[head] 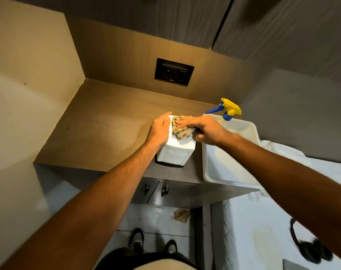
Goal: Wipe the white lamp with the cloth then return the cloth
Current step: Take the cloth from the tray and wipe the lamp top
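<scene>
The white lamp [177,152] is a square box shade on a dark base, standing near the front edge of the wooden bedside top. My left hand [159,129] grips the shade's upper left side. A crumpled brownish cloth [182,131] lies on top of the shade. My right hand [202,129] presses down on the cloth with fingers stretched flat toward the left; part of the cloth is hidden beneath it.
A white plastic tub [241,172] sits right of the lamp, holding a spray bottle [229,109] with a yellow and blue trigger. A dark socket panel [173,72] is on the back wall. A white bed [263,230] with black headphones [310,248] lies at lower right.
</scene>
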